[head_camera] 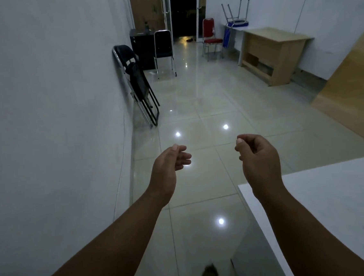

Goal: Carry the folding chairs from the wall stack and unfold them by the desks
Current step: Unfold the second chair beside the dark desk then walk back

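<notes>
The room was dim, with a cool grey-blue cast. Several small white glare spots shone on the glossy floor (196,107), and a pale vertical streak of reflection ran up its middle. The doorway (183,12) at the far end was almost black, with a faint warm glow at its foot. The left wall (47,103) darkened toward the picture's edge. Wide-angle distortion bent and slanted straight lines near the borders. The folded chairs (139,82) showed as dark shapes with little detail. Fine grain softened everything, most of all in the distance.

Black folding chairs (140,85), folded, lean stacked against the left wall.
</notes>
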